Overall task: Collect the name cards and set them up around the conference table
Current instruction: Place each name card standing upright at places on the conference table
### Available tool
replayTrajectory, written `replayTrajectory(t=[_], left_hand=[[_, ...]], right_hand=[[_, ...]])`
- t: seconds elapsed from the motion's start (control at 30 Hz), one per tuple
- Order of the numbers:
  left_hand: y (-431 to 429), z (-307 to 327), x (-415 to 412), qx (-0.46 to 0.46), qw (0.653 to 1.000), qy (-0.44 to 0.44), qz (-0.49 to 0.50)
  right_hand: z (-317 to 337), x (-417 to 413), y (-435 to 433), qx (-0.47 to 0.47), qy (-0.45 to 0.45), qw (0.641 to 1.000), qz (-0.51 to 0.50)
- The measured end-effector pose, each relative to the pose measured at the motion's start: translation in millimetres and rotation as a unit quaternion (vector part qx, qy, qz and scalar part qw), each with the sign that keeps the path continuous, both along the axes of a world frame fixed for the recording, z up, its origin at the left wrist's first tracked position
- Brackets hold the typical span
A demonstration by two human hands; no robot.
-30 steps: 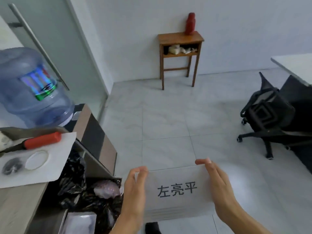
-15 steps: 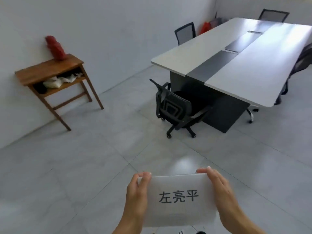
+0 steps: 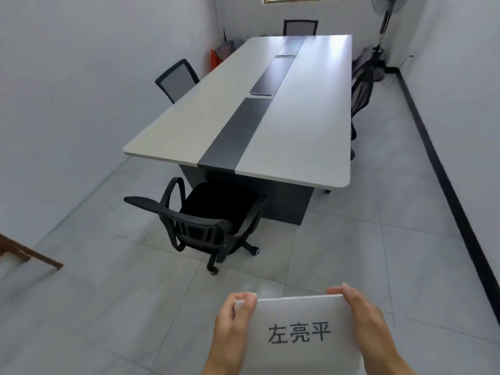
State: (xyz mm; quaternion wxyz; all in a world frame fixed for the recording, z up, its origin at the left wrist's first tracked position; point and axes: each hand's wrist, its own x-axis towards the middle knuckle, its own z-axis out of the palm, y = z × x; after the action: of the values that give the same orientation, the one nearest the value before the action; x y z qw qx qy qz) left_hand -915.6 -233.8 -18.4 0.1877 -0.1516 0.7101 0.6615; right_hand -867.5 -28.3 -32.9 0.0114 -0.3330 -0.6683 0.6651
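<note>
between both hands' name card [image 3: 297, 331] and conference table [image 3: 297, 125], black chair [image 3: 205, 220]

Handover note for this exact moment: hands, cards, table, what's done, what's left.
Left hand: grips the left edge of the name card stack.
Right hand: grips its right edge. Top card shows printed characters, face up.
Conference table: ahead, no cards on it. Office chair stands at the near end, other chairs along the sides and far end.
Done: cards collected.
Left: walk to the table and stand a card at each seat.
</note>
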Motion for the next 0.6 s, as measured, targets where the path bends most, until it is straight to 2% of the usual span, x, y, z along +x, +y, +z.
replayTrajectory(t=[0.23,0.4,0.6], left_hand=[[66,9,-134,0.018,0.998,0.019,-0.066],[103,-3,-245,-0.001,0.994,0.043,-0.1],[151,-23,-386,-0.044,0.972,0.078,-0.218]], right_hand=[[23,-135,69,-0.011,0.029,1.0,0.0],[8,-234,109,-0.013,0.04,0.999,-0.012],[-14,-357,156,-0.003,0.022,0.996,-0.086]])
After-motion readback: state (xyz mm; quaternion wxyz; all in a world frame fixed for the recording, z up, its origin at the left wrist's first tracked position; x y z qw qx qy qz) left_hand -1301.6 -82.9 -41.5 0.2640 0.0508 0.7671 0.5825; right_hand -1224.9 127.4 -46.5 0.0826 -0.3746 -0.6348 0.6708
